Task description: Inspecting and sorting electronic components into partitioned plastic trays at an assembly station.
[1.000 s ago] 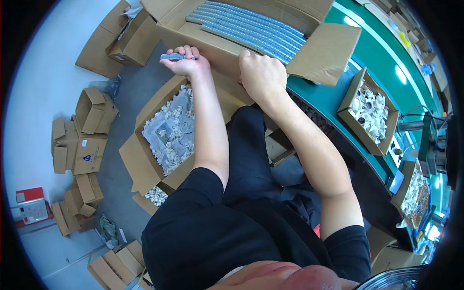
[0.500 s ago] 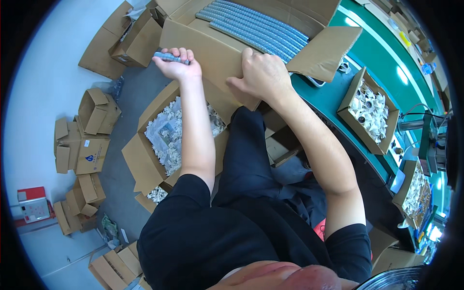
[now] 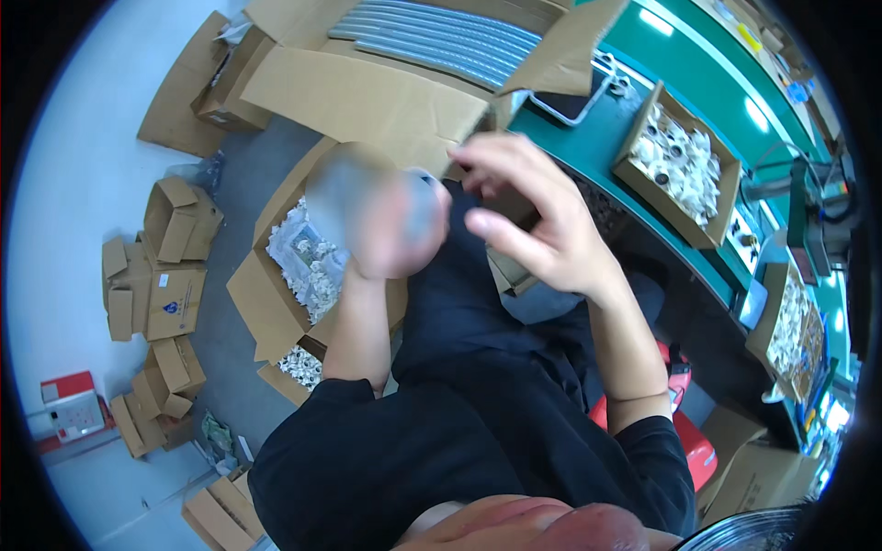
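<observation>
My left hand (image 3: pixel 400 234), smeared by motion, is in front of me above the carton of white parts. Its fingers are closed around a short grey segmented stick (image 3: pixel 423 211), whose details are blurred. To its right, apart from it, my right hand (image 3: pixel 542 216) is open above my lap, thumb and fingers spread, with nothing in it. Beyond both hands stands an open cardboard box (image 3: pixel 367 96) holding rows of long, silvery ribbed sticks (image 3: pixel 441 41). Below the left hand, the floor carton (image 3: pixel 266 298) holds small white parts (image 3: pixel 317 262) and clear plastic bags.
On the green workbench (image 3: pixel 597 129) at right lie a dark-screened tablet (image 3: pixel 571 103) and a cardboard tray (image 3: pixel 717 225) of white parts. Another parts tray (image 3: pixel 767 344) stands nearer me. Opened cartons (image 3: pixel 175 298) line the left wall. A red stool (image 3: pixel 694 450) is behind my right arm.
My left hand has come down and right, toward my body, with the grey stick. My right hand has let go of the box flap, moved down and opened. The view has shifted slightly.
</observation>
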`<act>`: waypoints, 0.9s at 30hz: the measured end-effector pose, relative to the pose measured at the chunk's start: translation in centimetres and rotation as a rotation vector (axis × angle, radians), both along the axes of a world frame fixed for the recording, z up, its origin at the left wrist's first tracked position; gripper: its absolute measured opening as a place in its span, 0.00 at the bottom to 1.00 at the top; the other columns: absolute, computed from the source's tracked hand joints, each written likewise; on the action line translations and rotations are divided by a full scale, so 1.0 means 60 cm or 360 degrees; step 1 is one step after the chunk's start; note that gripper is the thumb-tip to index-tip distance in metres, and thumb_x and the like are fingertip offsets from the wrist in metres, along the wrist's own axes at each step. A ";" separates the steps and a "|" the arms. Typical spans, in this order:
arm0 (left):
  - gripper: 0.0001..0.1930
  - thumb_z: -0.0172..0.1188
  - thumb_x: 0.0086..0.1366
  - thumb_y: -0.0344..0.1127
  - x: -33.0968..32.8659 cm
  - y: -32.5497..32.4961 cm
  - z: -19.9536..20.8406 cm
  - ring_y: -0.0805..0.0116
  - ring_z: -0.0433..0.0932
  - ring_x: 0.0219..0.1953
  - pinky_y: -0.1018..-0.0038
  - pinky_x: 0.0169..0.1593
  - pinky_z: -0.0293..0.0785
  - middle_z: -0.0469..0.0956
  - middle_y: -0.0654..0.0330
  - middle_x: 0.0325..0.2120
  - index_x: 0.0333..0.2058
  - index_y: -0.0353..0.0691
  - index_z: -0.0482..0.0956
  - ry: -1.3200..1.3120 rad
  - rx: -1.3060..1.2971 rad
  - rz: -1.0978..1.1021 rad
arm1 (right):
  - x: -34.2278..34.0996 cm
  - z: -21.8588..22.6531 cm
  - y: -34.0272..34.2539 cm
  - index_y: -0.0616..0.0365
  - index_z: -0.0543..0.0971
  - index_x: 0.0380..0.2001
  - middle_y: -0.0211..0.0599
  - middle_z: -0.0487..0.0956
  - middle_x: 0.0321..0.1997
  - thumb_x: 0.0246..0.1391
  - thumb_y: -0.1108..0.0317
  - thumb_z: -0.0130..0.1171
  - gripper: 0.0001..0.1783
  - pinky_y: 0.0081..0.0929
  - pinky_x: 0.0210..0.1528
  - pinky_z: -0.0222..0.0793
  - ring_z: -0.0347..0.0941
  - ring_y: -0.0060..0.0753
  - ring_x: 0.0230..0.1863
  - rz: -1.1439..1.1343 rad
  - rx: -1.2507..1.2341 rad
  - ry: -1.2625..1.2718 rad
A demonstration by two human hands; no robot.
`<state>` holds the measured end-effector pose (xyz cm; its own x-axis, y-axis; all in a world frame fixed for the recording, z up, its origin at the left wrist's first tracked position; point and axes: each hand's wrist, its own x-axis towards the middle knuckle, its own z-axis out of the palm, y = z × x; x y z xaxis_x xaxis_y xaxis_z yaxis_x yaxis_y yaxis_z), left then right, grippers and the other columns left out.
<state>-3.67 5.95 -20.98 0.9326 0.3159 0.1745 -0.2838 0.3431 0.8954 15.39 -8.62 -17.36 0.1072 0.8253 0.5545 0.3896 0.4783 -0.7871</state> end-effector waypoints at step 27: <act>0.19 0.48 0.80 0.51 0.113 -0.286 -0.261 0.82 0.61 0.12 0.81 0.15 0.56 0.68 0.68 0.18 0.38 0.41 0.74 0.1351 0.0314 -0.0948 | 0.368 -0.091 -0.435 0.58 0.89 0.42 0.43 0.86 0.39 0.54 0.59 0.75 0.17 0.34 0.46 0.79 0.84 0.38 0.39 -0.2237 -0.0568 -0.0455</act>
